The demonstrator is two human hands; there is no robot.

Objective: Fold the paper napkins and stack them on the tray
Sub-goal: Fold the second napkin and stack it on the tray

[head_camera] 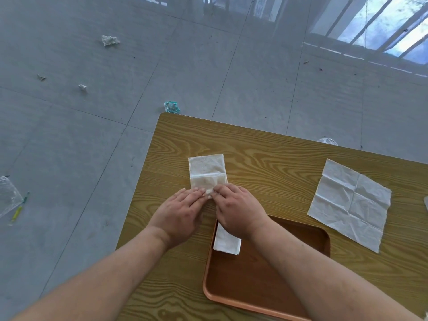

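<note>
A white napkin folded into a long strip (207, 169) lies on the wooden table (266, 158) beyond the tray. My left hand (179, 212) and my right hand (236, 209) meet at its near end, fingertips pinching the paper edge. A folded napkin (228, 244) rests in the far left corner of the brown tray (254, 286), partly hidden under my right wrist. An unfolded, creased napkin (350, 203) lies flat on the table to the right.
The table's left edge and far corner border a grey tiled floor. Crumpled paper bits (110, 40), a teal wrapper (171, 107) and a clear plastic bag (8, 195) lie on the floor. Another clear wrapper (327, 141) shows past the far table edge.
</note>
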